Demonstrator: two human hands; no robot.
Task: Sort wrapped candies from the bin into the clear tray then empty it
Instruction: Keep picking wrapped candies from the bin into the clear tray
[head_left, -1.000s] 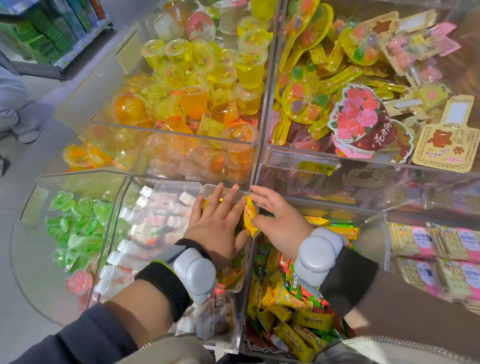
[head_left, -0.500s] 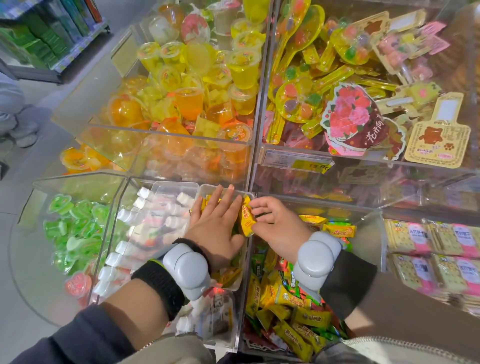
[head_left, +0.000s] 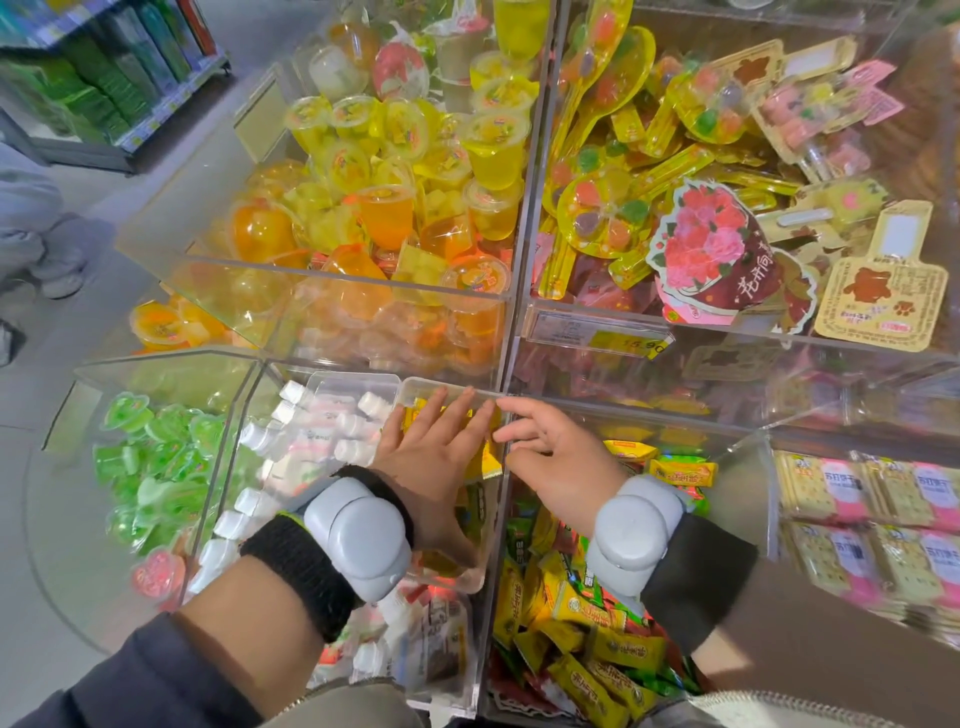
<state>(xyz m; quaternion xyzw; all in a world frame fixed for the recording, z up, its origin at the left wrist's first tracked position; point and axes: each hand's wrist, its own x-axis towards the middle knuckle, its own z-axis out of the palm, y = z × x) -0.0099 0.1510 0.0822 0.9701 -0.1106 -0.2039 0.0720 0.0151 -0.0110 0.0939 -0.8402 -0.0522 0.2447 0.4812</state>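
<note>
Yellow-wrapped candies (head_left: 480, 457) show beneath my left hand (head_left: 441, 457), which lies flat, fingers together and extended, over the clear tray (head_left: 415, 387) perched on the bin of white bottles (head_left: 322, 426). I judge it is pressing the sorted pieces down; it clamps on nothing that I can see. My right hand (head_left: 550, 462) hovers just beside it at the acrylic divider (head_left: 506, 332), fingers loosely apart and curled, with no candy visible between them, though the palm side is hidden. The candy bin (head_left: 597, 649), directly under that wrist, is heaped with yellow, green and red wrapped pieces, so plenty of stock remains. By my reading the sorting step is in hand: a piece appears to lie at the tray's right edge. The next move calls for the right hand to dip into the bin and pinch one wrapper, while the left steadies the tray, which looks lightly balanced.
</note>
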